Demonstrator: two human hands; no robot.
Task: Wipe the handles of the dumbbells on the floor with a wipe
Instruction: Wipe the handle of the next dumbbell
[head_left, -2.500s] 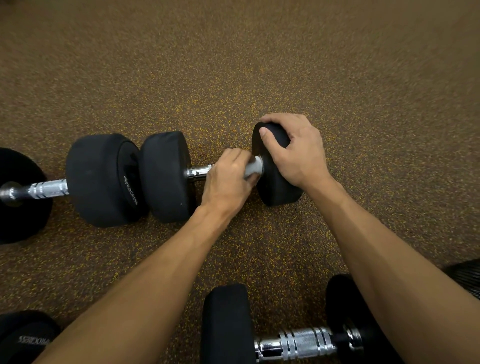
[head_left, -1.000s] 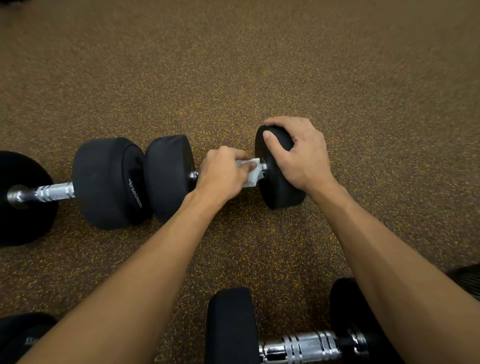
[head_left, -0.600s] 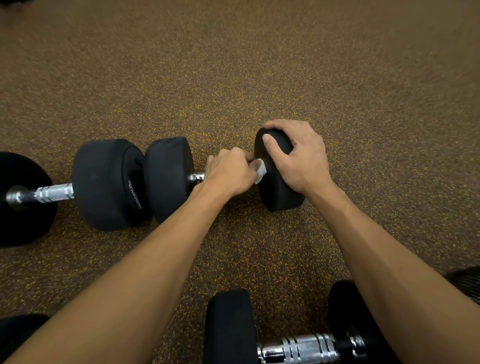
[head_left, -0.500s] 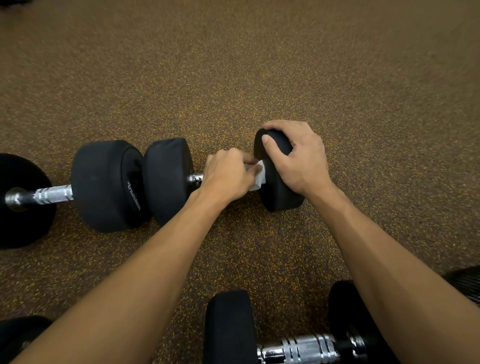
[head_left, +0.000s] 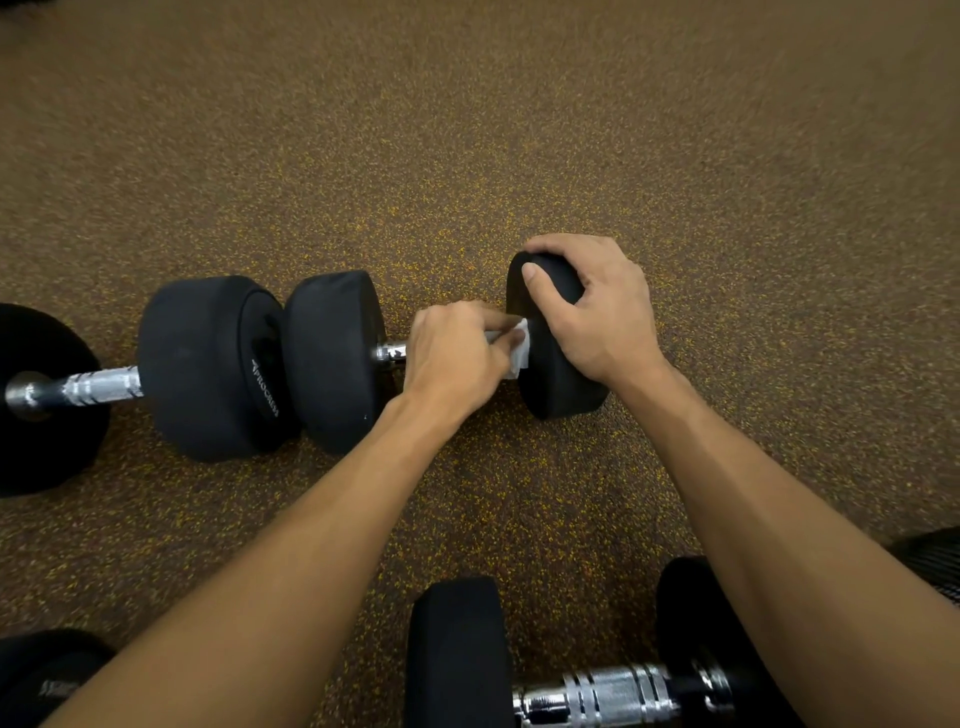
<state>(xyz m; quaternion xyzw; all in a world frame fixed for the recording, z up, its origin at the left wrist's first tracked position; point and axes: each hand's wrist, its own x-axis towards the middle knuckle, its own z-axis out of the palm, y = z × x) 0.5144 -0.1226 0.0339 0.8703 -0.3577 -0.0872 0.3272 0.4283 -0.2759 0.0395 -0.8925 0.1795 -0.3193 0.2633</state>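
Note:
A black dumbbell (head_left: 332, 358) lies across the speckled floor in the middle of the head view. My left hand (head_left: 457, 358) grips its chrome handle (head_left: 390, 352) through a white wipe (head_left: 519, 349), close to the right weight head; most of the handle is hidden under the hand. My right hand (head_left: 597, 312) is curled over the top of that right weight head (head_left: 561, 384) and holds it.
A second dumbbell (head_left: 208, 364) lies to the left, its head touching the first one. A third dumbbell (head_left: 608, 691) with a chrome handle lies near the bottom edge, under my right forearm. Another black weight (head_left: 31, 670) shows at the bottom left.
My left hand slid along the handle, left and then back right toward the right weight head, with the wipe showing at its fingers. My right hand stayed on the weight head.

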